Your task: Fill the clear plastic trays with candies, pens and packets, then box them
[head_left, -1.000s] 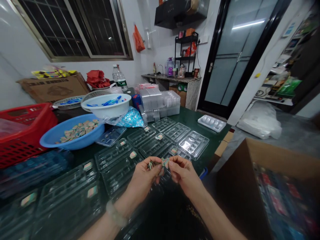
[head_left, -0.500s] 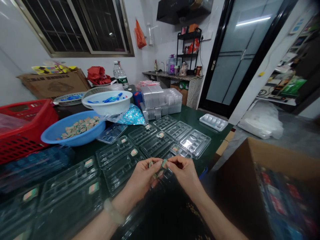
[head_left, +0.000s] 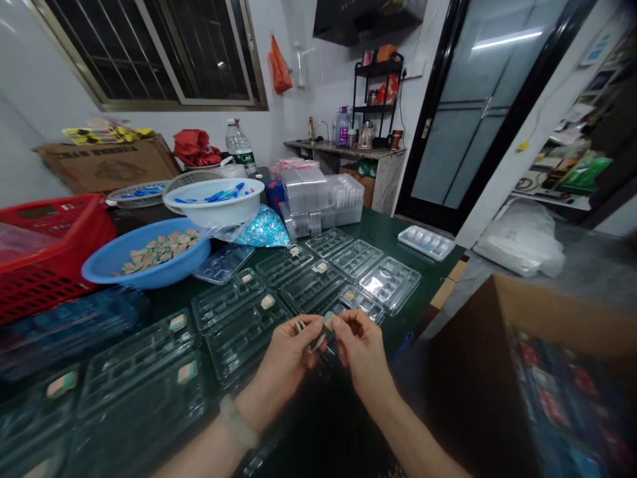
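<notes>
The left hand (head_left: 286, 355) and right hand (head_left: 363, 352) pinch tight on a small pastel-striped block (head_left: 328, 320), most clear plastic compartment trays (head_left: 239, 325) on the green desk (head_left: 408, 312) carry just one block, and the round blue plastic basin (head_left: 99, 269) holds plenty more!

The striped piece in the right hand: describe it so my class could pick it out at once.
Over the clear plastic trays on the green table, find the right hand. It pinches a small pastel-striped piece; unlike those lying in the trays, it is raised.
</notes>
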Motion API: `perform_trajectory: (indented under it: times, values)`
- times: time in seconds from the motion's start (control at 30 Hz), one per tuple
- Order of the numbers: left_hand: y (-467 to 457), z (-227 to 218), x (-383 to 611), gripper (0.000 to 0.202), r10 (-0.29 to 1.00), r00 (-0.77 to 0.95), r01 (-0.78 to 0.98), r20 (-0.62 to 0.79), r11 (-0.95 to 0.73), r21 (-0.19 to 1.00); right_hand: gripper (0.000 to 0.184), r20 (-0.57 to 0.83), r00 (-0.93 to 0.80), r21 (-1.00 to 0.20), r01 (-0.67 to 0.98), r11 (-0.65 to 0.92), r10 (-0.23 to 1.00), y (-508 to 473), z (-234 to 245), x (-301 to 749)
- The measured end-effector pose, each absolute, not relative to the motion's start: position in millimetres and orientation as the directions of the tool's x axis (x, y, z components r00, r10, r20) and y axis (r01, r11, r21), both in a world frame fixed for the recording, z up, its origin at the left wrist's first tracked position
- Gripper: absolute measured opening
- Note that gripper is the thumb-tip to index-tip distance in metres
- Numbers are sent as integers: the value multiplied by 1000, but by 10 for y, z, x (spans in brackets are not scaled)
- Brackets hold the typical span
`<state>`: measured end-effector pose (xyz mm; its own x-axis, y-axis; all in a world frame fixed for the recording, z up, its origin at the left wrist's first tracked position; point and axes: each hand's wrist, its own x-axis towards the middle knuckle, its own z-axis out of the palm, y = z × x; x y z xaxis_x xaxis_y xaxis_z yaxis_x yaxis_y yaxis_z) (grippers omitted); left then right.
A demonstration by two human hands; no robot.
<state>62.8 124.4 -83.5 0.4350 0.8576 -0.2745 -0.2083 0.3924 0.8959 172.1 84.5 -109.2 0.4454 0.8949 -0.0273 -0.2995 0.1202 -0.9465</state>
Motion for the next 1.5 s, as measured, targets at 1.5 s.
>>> perform_trajectory:
  times: [1.5]
  values:
    - [1182, -786, 647, 12, 966, 258, 166, 26, -71, 984, 13, 213, 335, -976, 107, 188, 918, 718, -1117, 1740]
